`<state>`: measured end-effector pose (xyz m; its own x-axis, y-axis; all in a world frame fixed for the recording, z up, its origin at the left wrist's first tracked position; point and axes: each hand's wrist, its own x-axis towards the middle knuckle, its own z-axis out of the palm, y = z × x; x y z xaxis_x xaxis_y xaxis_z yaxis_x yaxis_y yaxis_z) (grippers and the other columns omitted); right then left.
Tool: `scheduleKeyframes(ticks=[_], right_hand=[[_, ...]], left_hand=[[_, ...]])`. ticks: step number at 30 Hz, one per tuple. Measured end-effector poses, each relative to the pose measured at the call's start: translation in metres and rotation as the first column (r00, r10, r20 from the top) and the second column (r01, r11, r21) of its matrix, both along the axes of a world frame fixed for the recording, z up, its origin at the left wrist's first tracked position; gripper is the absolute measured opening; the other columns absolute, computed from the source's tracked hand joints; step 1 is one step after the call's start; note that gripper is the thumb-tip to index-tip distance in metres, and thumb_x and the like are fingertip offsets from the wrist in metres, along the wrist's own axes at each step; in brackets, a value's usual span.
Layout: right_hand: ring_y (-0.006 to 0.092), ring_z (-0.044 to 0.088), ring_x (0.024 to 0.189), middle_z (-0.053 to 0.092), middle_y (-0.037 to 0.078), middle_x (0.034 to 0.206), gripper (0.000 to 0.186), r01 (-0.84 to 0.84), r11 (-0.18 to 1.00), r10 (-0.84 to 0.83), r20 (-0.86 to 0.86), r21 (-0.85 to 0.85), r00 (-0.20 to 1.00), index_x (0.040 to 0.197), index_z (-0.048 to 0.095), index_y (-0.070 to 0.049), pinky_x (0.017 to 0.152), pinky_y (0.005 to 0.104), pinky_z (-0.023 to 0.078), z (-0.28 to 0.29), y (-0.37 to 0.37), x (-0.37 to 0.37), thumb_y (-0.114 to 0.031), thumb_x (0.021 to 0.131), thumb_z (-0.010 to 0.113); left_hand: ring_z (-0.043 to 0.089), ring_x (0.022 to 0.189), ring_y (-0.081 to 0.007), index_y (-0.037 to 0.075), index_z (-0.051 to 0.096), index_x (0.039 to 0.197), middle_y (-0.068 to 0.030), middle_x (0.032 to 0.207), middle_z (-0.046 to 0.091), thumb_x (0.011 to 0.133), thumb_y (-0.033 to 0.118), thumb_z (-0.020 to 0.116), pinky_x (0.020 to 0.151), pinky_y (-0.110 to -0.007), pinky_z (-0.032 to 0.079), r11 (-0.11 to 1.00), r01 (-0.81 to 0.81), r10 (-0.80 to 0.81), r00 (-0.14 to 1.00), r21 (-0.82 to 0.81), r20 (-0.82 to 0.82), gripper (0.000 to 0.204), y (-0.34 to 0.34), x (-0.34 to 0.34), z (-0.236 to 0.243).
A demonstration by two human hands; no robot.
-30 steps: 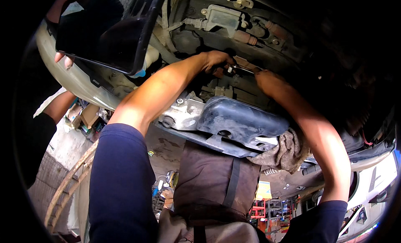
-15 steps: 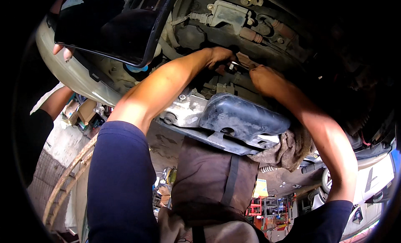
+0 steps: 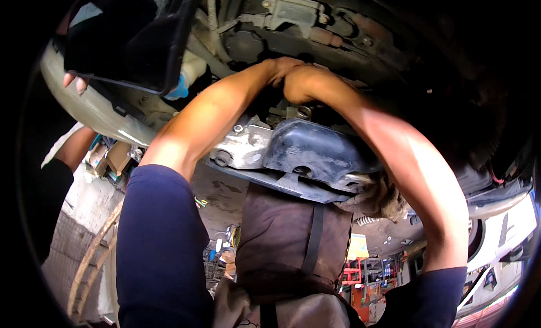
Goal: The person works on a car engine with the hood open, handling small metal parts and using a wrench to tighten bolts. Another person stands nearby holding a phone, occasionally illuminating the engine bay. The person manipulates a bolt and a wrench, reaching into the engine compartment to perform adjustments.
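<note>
Both hands, left hand [image 3: 282,69] and right hand [image 3: 301,83], are closing together on something hidden above the dark oil pan [image 3: 315,150]; a slipping grip risks knuckles striking metal.

Both forearms are bare below short dark navy sleeves [image 3: 160,243] (the right sleeve [image 3: 431,297] shows only its hem), flanking the brown bag [image 3: 290,243].

Both hands meet overhead against the vehicle's underside: the left hand [image 3: 280,69] just left of the right hand [image 3: 301,83], touching. Directly below them sits a metal pan [image 3: 315,153], with a bracket [image 3: 242,147] at its left. A rag [image 3: 377,198] hangs at the pan's right. Far left, another person's fingers [image 3: 76,81] grip a panel [image 3: 124,40].
</note>
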<state>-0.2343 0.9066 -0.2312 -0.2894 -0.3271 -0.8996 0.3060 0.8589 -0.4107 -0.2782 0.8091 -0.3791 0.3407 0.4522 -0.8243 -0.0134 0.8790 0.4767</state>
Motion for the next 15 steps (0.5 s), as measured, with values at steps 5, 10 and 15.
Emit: scheduleKeyframes(ticks=[5,10,15], right_hand=[[0.0338,0.063,0.089,0.064,0.022,0.095,0.028,-0.029,0.998,0.025,-0.091,-0.053,0.996,0.092,0.066,0.004,0.076,0.0408,0.050,0.044,0.029,0.008,-0.008,0.074,0.049],[0.0356,0.062,0.088,0.063,0.024,0.092,0.023,0.061,0.997,-0.049,-0.210,0.051,0.976,0.088,0.064,0.003,0.077,0.0437,0.049,0.052,0.064,0.051,-0.013,0.079,0.051],[0.0358,0.060,0.094,0.061,0.023,0.099,0.029,-0.072,0.993,0.098,-0.333,0.089,0.938,0.110,0.054,0.001,0.079,0.0445,0.048,0.037,0.075,0.076,-0.014,0.088,0.042]], left_hand=[[0.056,0.067,-0.0188,0.003,0.059,0.099,-0.0063,0.084,0.060,0.085,0.019,0.051,0.056,-0.033,0.048,0.907,-0.322,0.341,0.940,-0.273,0.025,0.022,0.017,0.003,0.060],[0.047,0.055,-0.0099,0.003,0.058,0.091,-0.0006,0.072,0.052,0.084,0.016,0.055,0.051,-0.025,0.043,0.778,-0.451,0.542,0.834,-0.437,0.106,0.014,0.018,0.009,0.056],[0.035,0.044,-0.0092,0.008,0.052,0.075,0.0024,0.060,0.042,0.085,0.016,0.054,0.043,-0.025,0.036,0.715,-0.507,0.601,0.797,-0.482,0.053,0.012,0.016,0.009,0.065]])
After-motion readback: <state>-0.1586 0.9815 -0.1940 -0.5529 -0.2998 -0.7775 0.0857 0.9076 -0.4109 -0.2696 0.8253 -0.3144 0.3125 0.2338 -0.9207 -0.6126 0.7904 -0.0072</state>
